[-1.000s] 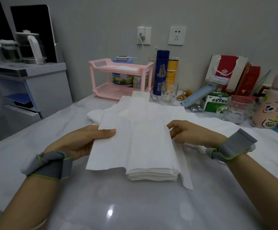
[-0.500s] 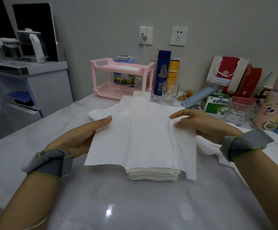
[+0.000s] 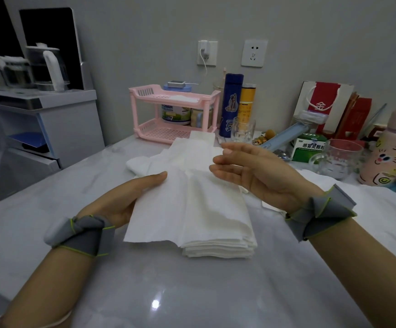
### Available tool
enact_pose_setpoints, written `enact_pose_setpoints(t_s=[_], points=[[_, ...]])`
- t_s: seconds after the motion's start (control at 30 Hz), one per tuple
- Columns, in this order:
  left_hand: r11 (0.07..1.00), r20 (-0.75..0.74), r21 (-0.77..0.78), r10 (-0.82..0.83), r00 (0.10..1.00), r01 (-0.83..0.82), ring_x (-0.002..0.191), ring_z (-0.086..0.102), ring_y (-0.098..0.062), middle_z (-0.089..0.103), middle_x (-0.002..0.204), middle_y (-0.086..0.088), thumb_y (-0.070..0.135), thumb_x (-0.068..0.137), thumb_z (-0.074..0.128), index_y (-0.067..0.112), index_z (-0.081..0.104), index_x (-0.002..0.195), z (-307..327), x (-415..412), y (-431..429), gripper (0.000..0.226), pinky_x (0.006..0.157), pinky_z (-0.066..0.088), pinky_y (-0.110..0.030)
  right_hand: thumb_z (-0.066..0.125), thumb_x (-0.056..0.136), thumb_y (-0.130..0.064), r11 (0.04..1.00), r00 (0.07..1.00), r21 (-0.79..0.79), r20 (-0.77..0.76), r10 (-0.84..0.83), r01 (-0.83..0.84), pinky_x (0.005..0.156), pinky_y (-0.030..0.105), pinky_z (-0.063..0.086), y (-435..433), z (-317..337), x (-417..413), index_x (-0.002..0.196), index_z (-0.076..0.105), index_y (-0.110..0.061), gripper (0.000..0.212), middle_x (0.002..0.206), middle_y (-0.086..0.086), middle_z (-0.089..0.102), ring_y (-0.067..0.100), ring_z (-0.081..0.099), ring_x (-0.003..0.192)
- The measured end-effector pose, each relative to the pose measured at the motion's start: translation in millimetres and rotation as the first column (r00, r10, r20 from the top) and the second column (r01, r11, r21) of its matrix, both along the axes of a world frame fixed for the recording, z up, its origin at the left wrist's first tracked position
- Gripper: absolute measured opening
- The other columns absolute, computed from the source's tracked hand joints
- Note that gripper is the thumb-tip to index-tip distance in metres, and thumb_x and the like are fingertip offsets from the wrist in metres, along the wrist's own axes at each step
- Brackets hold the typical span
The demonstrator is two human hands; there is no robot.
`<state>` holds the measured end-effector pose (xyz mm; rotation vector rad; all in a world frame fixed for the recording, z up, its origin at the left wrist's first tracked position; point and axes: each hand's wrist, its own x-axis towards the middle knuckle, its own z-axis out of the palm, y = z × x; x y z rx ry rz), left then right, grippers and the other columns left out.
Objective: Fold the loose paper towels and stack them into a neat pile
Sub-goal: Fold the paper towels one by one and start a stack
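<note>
- Two bare hands over a grey marble worktop [image 3: 192, 292], both spread, neither one gripping.
- Folded paper towel stack [image 3: 218, 248] sits mid-worktop between the hands, with its near edges roughly squared.
- Top sheet [image 3: 168, 209] lies on the stack. Its right part is folded over onto the stack, and its left flap hangs out past the stack's left edge. The flap's near edge is wavy and slightly off the worktop.
- Loose paper towels [image 3: 187, 152] lie in a heap just behind the stack, reaching to the foot of the pink rack [image 3: 175, 114]. More white sheets [image 3: 381, 209] lie to the right, beyond the right forearm.
- Open room: bare worktop near and left of the stack.
- The far right side is crowded with a clear glass [image 3: 242, 130], a blue flask [image 3: 231, 105], a green box [image 3: 310, 147], a glass mug [image 3: 339, 157] and a pink bottle [image 3: 391, 157], all well apart from the stack.
- Left hand [image 3: 121, 202]: fingers straight and together, laid along the flap's left edge and touching it. Cannot tell if the thumb pinches the sheet.
- Right hand [image 3: 251, 174]: raised above the stack's far right corner, palm turned inward, fingers straight and slightly fanned, holding nothing.
- Grey wristband on each wrist, left [image 3: 81, 235] and right [image 3: 320, 209].
</note>
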<state>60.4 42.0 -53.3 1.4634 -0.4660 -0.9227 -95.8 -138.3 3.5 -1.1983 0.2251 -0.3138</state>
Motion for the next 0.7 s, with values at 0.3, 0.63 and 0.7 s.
enact_pose_setpoints(t_s=[0.3,0.63,0.7], points=[[0.996,-0.134,-0.025,-0.084,0.987,0.081,0.084,0.071,-0.025,0.072,0.101,-0.012,0.032,0.060,0.071,0.011,0.065,0.107,1,1,0,0.052,0.060,0.057,-0.032,0.054,0.090,-0.009,0.782,0.972,-0.616,-0.112,-0.207,0.095,0.054,0.018,0.052,-15,15,-12,0.090,0.061,-0.012,0.008,0.080,0.004,0.068,0.011,0.066,0.064],[0.981,-0.114,-0.180,-0.095,0.989,0.073,0.081,0.072,-0.022,0.073,0.098,-0.009,0.024,0.071,0.063,0.012,0.063,0.108,0,-10,-8,0.039,0.057,0.056,-0.028,0.062,0.085,-0.020,0.727,0.908,-0.647,-0.411,-0.078,-0.230,0.055,0.016,0.047,-33,5,-14,0.095,0.067,-0.015,0.013,0.079,-0.003,0.068,0.005,0.059,0.060],[0.976,-0.127,-0.207,-0.092,0.988,0.064,0.080,0.072,-0.022,0.073,0.096,-0.009,0.023,0.070,0.063,0.012,0.063,0.107,1,-11,-9,0.038,0.056,0.056,-0.028,0.062,0.085,-0.022,0.694,0.910,-0.709,-0.359,-0.206,-0.122,0.050,0.016,0.045,-47,8,-19,0.094,0.067,-0.015,0.012,0.073,-0.005,0.068,0.003,0.054,0.054]])
